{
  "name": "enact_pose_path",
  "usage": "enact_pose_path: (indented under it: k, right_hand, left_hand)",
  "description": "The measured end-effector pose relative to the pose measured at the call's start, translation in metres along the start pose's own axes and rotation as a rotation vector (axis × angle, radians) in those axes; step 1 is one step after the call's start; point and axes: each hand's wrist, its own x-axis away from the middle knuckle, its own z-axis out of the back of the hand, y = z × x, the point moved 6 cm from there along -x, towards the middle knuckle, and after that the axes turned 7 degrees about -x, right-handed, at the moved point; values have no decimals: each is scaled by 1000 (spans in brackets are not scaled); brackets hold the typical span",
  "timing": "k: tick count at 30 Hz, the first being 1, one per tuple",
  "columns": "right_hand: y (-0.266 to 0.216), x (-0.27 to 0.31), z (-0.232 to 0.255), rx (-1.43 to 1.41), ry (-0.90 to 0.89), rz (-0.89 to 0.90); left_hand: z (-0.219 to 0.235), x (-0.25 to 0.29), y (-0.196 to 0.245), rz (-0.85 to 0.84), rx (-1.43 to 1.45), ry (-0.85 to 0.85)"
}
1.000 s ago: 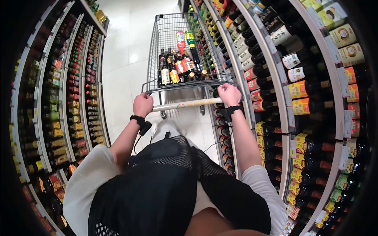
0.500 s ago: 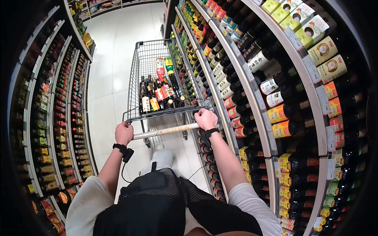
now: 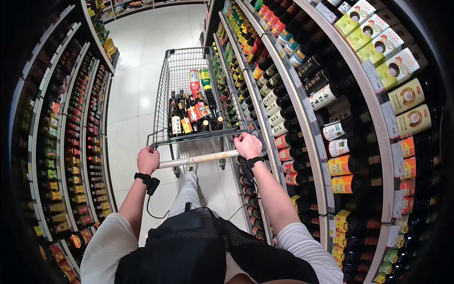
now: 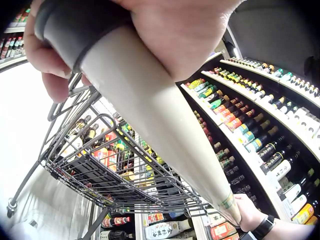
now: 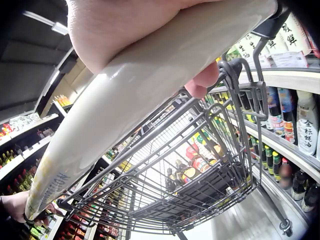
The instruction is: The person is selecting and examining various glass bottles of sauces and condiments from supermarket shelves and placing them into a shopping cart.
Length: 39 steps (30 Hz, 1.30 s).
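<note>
Shelves point(image 3: 384, 113) of bottles and cartons flank a pale tiled floor point(image 3: 135, 80) at the left and right of the frame. Located at upper centre, the cart point(image 3: 162, 97) is a wire container. It holds a cluster of dark bottles point(image 3: 175, 122) in its lower half; a red bottle point(image 3: 194, 83) and a green-capped bottle point(image 3: 205, 79) sit above the cluster. Left hand point(image 3: 148, 160): closed, fingers curled round the left end of the handle point(image 3: 201, 159). Right hand point(image 3: 248, 145): closed, gripping the right end. Cart front points to the frame's top; its long axis runs near vertical. Handle axis runs crosswise, right end slightly higher.
</note>
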Motion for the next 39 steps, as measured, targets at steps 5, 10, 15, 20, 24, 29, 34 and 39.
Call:
enact_pose_path:
  k: [5,10,15,20,24,29,34,39]
  right_hand:
    - [-22,-32,0,7,-59,-5]
    - [-44,-61,-4,67,-108,-18]
    - [-62,-95,-15,109,-207,-40]
    - [-71,-126,-28,132,-260,-48]
    - [-82,-146,-30,137,-273,-45]
    - [-93,-166,-31,152,-326,-78]
    - [-101,-183,-32,135,-324,-74]
    - [-102,-198,-36,113,-301,-62]
  left_hand:
    - [3,-34,7,23,38,-21]
    - [5,-63,9,64,71,-46]
    - [12,-99,16,45,59,-18]
    - [17,-129,22,45,74,-26]
    - [18,-149,26,31,82,-31]
    - [21,-172,33,4,59,20]
    - [24,-189,41,7,74,-2]
    - [24,-202,46,35,60,-24]
